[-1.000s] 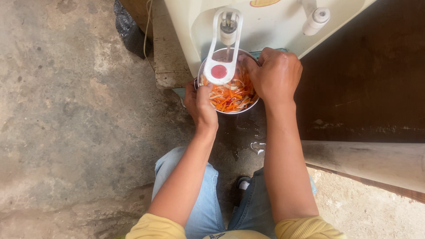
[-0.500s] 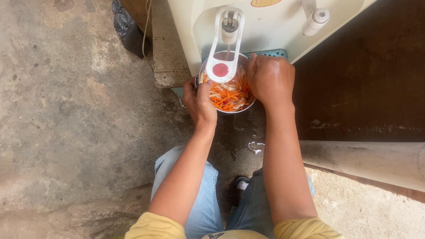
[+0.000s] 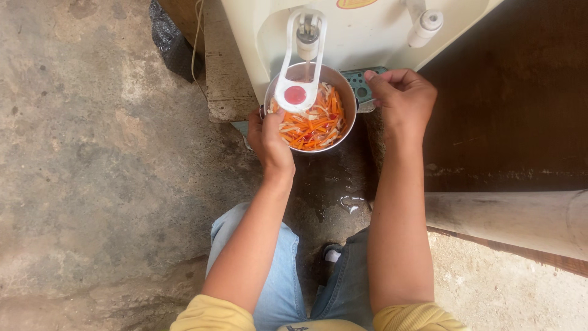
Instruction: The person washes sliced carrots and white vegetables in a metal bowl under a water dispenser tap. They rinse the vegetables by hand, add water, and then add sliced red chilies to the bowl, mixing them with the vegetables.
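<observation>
Bowl (image 3: 311, 116) rim part-hidden, left hand (image 3: 269, 138) gripping

A rough concrete floor (image 3: 92, 184), stained and cracked, carries everything. A cream water dispenser (image 3: 367, 30) stands on it at the top, a black bag (image 3: 171, 43) beside it. A small wet puddle (image 3: 352, 201) lies below the dispenser, near a pale beam (image 3: 508, 217) at right

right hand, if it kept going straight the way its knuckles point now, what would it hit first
Most likely the green drip tray at the foot of the cream water dispenser. The right hand is curled just beside the metal pot of shredded carrot and points up the picture toward the tray; depth is hard to judge.
</observation>
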